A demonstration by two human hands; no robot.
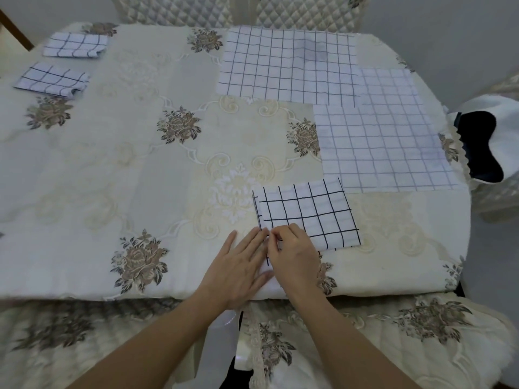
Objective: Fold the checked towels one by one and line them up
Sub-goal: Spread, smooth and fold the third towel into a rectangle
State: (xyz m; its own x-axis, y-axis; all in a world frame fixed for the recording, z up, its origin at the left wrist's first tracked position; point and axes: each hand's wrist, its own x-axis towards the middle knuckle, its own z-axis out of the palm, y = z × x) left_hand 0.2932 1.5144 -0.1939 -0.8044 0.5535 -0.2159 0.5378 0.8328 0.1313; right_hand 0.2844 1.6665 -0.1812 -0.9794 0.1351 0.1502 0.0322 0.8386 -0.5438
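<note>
Floral tablecloth point(140, 169) under checked towels point(286, 63), quilted chairs point(303, 12) behind.

Open tablecloth point(118, 169) between folded towels point(75, 44) far left and spread towels point(286, 60) right

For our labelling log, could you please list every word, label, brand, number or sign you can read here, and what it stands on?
No text can be read anywhere in this picture.
The towel being folded, the folded towels at the far left and the flat towels show only grid lines.
The tablecloth shows only flowers and scrolls.
The dark and white cloth at the right edge shows no print.
</note>
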